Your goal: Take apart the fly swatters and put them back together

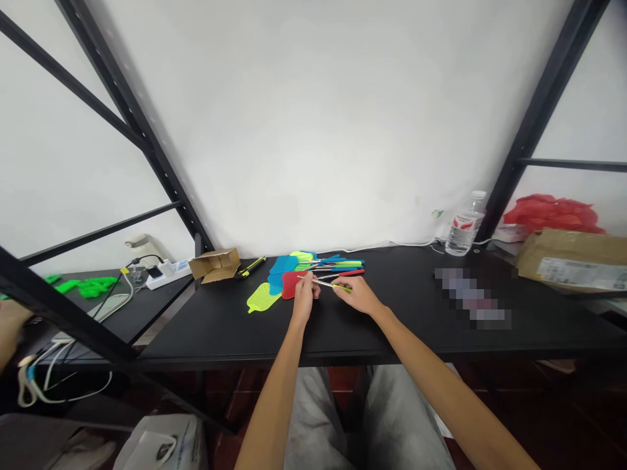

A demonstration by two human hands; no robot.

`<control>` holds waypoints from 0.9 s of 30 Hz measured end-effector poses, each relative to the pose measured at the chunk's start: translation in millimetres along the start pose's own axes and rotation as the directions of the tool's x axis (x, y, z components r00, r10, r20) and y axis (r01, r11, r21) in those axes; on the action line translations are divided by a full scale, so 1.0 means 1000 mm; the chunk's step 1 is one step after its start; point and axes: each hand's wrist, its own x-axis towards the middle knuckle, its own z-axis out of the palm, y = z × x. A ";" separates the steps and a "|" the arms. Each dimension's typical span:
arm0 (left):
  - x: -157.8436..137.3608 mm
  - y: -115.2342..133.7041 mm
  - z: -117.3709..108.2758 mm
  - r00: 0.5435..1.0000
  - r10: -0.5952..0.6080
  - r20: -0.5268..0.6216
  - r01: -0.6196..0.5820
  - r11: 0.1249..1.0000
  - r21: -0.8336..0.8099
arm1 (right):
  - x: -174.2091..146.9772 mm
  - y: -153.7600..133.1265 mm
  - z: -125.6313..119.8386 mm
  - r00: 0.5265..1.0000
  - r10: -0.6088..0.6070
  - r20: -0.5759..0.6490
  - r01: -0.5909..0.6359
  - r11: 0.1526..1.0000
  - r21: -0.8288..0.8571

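My left hand (306,290) is closed around a thin silver rod, whose tip pokes out to the left of the fingers. My right hand (360,295) grips the lime-green grip end of that same fly swatter handle (324,282). Just behind the hands lies a pile of fly swatters, with blue heads (284,264), a red head (290,285) and silver rods with blue, green and red grips (349,264). A lime-green swatter head (263,299) lies flat to the left of my left hand.
An open cardboard box (215,266) and a black-and-yellow utility knife (252,267) lie at the back left. A water bottle (463,228) stands back right, near a carton (573,261). A power strip (169,274) sits left, beyond the black table (220,336); another person's arm (10,326) shows there.
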 end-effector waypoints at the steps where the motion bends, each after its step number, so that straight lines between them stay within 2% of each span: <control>1: 0.000 -0.001 0.000 1.000 0.014 -0.025 -0.014 1.000 -0.020 | 0.000 0.000 0.000 1.000 0.002 -0.004 -0.002 1.000 0.001; 4: 0.001 -0.004 -0.002 0.999 0.033 -0.043 -0.034 0.999 -0.019 | 0.000 -0.001 -0.001 1.000 0.007 -0.012 -0.007 1.000 0.003; 9: 0.000 -0.002 -0.001 1.000 0.004 -0.018 -0.003 0.999 0.052 | 0.000 -0.001 0.000 1.000 0.016 -0.024 -0.016 1.000 -0.001; 18: -0.004 0.005 0.002 0.998 -0.028 0.050 0.024 0.997 0.075 | -0.001 0.002 -0.002 1.000 0.015 -0.024 -0.016 0.999 -0.038; 27: -0.004 0.008 0.004 0.991 -0.076 0.109 0.074 0.997 0.017 | -0.001 0.004 0.001 0.999 0.023 -0.025 -0.023 0.999 -0.028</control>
